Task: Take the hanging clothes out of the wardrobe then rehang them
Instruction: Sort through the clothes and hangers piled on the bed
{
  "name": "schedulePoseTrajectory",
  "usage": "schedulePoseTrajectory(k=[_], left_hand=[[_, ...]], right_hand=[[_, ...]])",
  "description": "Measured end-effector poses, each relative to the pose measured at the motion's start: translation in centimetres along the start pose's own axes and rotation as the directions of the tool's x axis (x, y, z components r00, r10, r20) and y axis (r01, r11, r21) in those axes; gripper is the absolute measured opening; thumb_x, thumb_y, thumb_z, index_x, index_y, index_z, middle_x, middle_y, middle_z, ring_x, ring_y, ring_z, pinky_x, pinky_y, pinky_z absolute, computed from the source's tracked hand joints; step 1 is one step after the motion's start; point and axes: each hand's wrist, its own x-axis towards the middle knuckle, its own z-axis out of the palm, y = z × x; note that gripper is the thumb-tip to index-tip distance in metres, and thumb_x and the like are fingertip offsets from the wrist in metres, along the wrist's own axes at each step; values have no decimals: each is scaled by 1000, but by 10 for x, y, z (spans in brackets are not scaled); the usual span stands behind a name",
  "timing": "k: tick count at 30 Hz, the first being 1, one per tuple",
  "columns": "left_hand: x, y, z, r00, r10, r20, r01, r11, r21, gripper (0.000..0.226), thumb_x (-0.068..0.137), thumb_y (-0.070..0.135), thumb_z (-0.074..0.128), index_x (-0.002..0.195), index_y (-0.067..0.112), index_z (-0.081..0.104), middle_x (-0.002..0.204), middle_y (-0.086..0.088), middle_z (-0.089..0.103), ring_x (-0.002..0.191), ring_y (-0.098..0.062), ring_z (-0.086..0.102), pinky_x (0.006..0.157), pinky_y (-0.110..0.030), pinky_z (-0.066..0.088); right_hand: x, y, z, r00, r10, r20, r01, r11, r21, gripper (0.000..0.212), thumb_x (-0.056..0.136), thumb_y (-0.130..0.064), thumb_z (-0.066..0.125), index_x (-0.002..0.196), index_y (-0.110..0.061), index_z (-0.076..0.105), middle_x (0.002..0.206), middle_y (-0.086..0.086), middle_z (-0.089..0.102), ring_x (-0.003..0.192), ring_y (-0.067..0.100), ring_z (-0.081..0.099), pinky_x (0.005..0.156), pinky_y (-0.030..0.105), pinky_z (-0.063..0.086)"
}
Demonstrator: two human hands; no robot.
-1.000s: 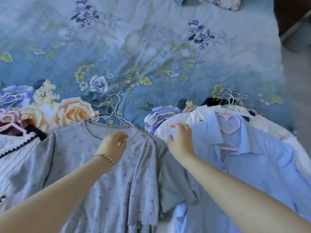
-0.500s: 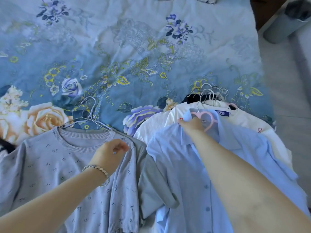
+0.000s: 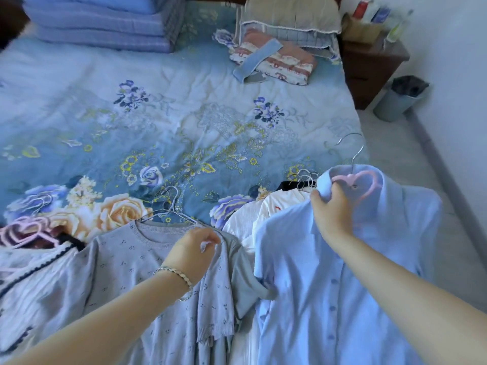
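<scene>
R hand (image 3: 330, 209) is gripping the blue shirt (image 3: 342, 285) at the collar, fingers curled round cloth + the pink heart hanger (image 3: 361, 183), and raising that end above the bed (image 3: 158, 101); the rest is draping below. Just left of the blue shirt, L hand (image 3: 195, 248) is pinching the shoulder of the grey knit top (image 3: 147, 280), which is lying flat on its wire hanger (image 3: 168, 206). Behind the blue shirt a pile of white tops (image 3: 245, 219) is lying w/ more hooks.

Doing it well, imo: be holding the hanger neck, not just cloth, keeping both shoulders seated & the hook free for the rail; be lifting clear so the grey sleeve isn't dragging along.

Writing: none readable. The red mark on a white top is too small to tell.
</scene>
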Motion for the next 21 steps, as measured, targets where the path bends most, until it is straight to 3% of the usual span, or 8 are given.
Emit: schedulePoseTrajectory(k=[3, 6, 10, 13, 15, 17, 21], left_hand=[[-48, 25, -33, 994, 103, -35, -104, 994, -17, 23, 90, 5, 50, 99, 22, 62, 101, 7, 53, 83, -11, 51, 78, -13, 33], [-112, 42, -69, 980, 182, -80, -188, 980, -71, 30, 89, 7, 54, 118, 12, 58, 117, -1, 56, 106, -14, 54, 85, -13, 35], [-218, 57, -114, 943, 308, -129, -321, 941, -104, 36, 89, 19, 59, 124, 18, 51, 113, 7, 53, 101, -5, 50, 82, -9, 33], [-294, 48, -134, 931, 331, -154, -325, 943, 64, 42, 94, 29, 50, 134, 20, 40, 127, 4, 52, 118, -13, 51, 92, -21, 37], [-332, 31, -147, 912, 327, -247, -289, 941, 177, 36, 98, 31, 41, 132, 19, 38, 127, 0, 55, 115, -20, 53, 86, -29, 41], [-367, 14, -163, 877, 343, -336, -273, 932, 238, 27, 100, 32, 34, 119, 15, 43, 113, -6, 61, 103, -28, 56, 72, -32, 38], [-428, -16, -201, 782, 413, -466, -287, 903, 318, 52, 86, 53, 15, 92, 14, 49, 86, -7, 65, 83, -31, 60, 59, -30, 30]], right_hand=[[-43, -64, -41, 980, -197, 6, 197, 980, -11, 26, 82, -26, 49, 67, -15, 31, 65, 12, 42, 66, 25, 39, 63, 38, 33], [-103, -133, -75, 944, -328, 35, 327, 945, 21, 26, 76, -29, 44, 59, -20, 26, 61, 10, 40, 63, 23, 36, 61, 33, 28], [-204, -212, -114, 899, -438, 14, 430, 889, 155, 43, 86, -20, 56, 58, -23, 23, 54, -4, 28, 59, 21, 31, 59, 29, 26], [-278, -255, -134, 864, -504, -20, 495, 840, 220, 46, 89, -12, 58, 56, -21, 26, 50, -5, 29, 51, 14, 27, 52, 24, 25], [-324, -277, -143, 846, -533, -28, 518, 808, 280, 46, 90, -12, 58, 56, -22, 27, 49, -6, 30, 50, 13, 32, 50, 16, 30], [-365, -295, -149, 832, -555, 3, 527, 793, 306, 45, 91, -18, 57, 58, -23, 27, 52, -5, 31, 51, 9, 34, 51, 15, 30], [-429, -338, -166, 778, -602, 178, 551, 791, 265, 41, 93, -34, 52, 63, -23, 26, 56, -4, 35, 52, 9, 35, 49, 25, 24]])
